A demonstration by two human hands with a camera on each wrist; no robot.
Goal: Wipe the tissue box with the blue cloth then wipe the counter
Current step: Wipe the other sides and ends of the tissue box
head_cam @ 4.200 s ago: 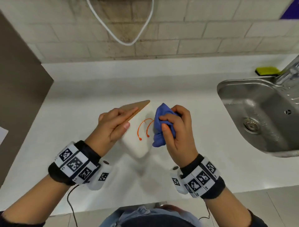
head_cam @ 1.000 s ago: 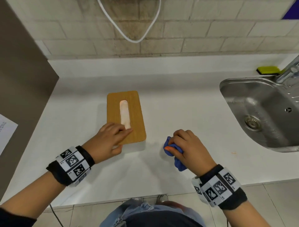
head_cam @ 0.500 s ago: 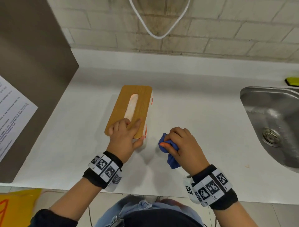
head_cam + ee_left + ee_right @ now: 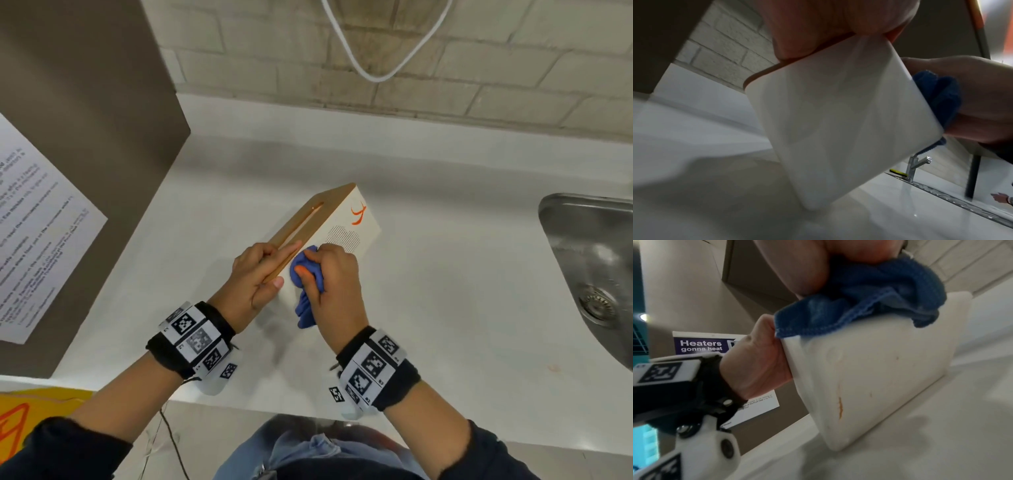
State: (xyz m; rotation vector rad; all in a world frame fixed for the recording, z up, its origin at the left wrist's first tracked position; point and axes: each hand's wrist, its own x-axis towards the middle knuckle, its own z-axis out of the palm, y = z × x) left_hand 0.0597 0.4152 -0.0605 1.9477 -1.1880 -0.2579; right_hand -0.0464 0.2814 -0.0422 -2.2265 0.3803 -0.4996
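While the left hand (image 4: 257, 274) clamps the tilted white, wood-topped tissue box (image 4: 337, 228) at centre frame on the white surface (image 4: 445, 308), the right hand (image 4: 334, 277), bunching the crumpled blue cloth (image 4: 305, 284), should press evenly along its side.

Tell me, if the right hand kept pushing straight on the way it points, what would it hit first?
The blue cloth it grips already presses the tissue box; so the right hand probably meets that white side first.

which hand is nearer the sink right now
Right. The right hand, pressing the blue cloth on the tissue box, is on the box's sink side; the left hand grips the box's wooden lid edge, farther away.
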